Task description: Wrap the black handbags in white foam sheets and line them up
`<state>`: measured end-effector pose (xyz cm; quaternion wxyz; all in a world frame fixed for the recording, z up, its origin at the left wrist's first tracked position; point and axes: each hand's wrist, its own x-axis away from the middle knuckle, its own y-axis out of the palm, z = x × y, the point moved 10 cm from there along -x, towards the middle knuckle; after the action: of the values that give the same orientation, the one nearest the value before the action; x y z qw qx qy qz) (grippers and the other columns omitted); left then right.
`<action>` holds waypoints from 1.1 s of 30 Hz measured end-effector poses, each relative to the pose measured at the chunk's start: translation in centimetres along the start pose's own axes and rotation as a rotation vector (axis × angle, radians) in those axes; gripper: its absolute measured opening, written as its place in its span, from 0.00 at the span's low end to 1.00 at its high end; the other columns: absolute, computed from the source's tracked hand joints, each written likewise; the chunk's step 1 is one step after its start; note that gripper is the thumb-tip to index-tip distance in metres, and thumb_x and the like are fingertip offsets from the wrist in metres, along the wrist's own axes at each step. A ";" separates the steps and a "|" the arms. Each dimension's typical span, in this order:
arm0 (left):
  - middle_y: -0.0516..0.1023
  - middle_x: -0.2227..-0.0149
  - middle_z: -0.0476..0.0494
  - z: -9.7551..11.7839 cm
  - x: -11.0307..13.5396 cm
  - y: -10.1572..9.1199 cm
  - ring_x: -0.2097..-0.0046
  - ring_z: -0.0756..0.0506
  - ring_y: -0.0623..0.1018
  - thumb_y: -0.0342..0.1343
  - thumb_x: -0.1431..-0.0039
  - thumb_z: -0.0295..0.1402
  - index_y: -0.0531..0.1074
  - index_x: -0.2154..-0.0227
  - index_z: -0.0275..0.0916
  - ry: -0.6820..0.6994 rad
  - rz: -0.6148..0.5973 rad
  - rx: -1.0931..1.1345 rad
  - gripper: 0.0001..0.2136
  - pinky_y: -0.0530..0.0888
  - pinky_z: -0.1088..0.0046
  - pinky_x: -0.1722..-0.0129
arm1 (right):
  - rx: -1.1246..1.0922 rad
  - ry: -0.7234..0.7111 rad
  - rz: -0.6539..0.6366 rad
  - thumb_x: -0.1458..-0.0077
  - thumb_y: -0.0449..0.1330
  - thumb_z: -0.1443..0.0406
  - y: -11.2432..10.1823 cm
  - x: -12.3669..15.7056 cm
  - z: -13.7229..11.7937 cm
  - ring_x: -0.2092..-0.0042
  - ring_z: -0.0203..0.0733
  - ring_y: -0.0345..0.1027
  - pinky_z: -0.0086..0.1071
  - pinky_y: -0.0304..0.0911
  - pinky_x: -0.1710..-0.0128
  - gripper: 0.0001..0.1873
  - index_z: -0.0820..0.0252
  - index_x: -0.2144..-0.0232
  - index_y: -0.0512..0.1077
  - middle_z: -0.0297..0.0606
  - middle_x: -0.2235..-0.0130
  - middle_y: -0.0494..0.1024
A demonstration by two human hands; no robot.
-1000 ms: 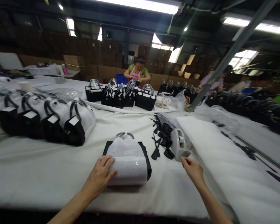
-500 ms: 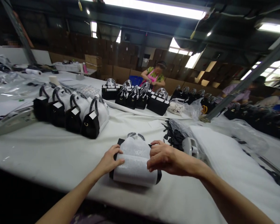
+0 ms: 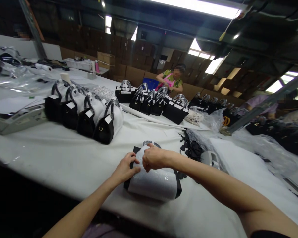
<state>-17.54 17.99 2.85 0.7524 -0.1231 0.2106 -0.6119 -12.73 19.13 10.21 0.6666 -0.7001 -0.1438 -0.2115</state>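
A black handbag [image 3: 178, 190] lies before me on the white cloth, its front wrapped in a white translucent sheet [image 3: 151, 185]. Its plastic-covered handles [image 3: 157, 144] point away from me. My left hand [image 3: 127, 168] grips the bag's left side, thumb on the white sheet and fingers along the edge. Over the upper part of the sheet, my right hand [image 3: 152, 158] is closed with its fingers curled down. Whatever those fingertips hold, if anything, is hidden.
Several black handbags [image 3: 106, 127] with white tags stand at the left, and more [image 3: 175, 110] stand farther back. A tape dispenser [image 3: 210, 158], black pieces [image 3: 191, 145] and white foam sheets [image 3: 228, 158] lie to the right. Another tool-like holder [image 3: 22, 120] sits left. A co-worker [image 3: 172, 79] works behind.
My right hand has moved left across the wrapped bag, from its right edge to near my left hand. My left hand keeps its hold. The view has shifted slightly.
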 end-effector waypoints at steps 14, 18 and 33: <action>0.67 0.52 0.43 0.6 0.1 0.4 0.52 0.44 0.72 0.54 0.45 0.34 0.72 0.64 0.42 0.023 0.009 0.045 0.07 0.68 0.65 0.47 | 0.234 0.015 -0.090 0.54 0.66 0.64 2.6 -4.3 0.8 0.63 0.47 0.71 0.49 0.50 0.49 0.04 0.58 0.72 0.76 0.39 0.70 0.78; 0.64 0.50 0.40 0.5 0.6 1.1 0.50 0.41 0.69 0.59 0.51 0.36 0.67 0.59 0.40 -0.010 0.083 0.037 0.15 0.68 0.60 0.48 | 0.268 -0.012 -0.073 0.52 0.64 0.65 2.3 -4.0 0.7 0.65 0.47 0.71 0.46 0.52 0.52 0.04 0.60 0.73 0.75 0.40 0.69 0.79; 0.61 0.49 0.39 0.1 1.2 1.9 0.46 0.39 0.67 0.58 0.52 0.35 0.62 0.62 0.40 -0.036 0.124 0.005 0.15 0.66 0.57 0.46 | -0.127 0.402 0.240 0.49 0.61 0.48 1.5 -1.7 10.4 0.53 0.49 0.70 0.41 0.55 0.51 0.26 0.60 0.55 0.69 0.45 0.55 0.77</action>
<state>-15.66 17.23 1.95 0.7927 -0.1191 0.2028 -0.5624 -12.39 29.51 7.81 0.6570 -0.6965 0.0894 -0.2745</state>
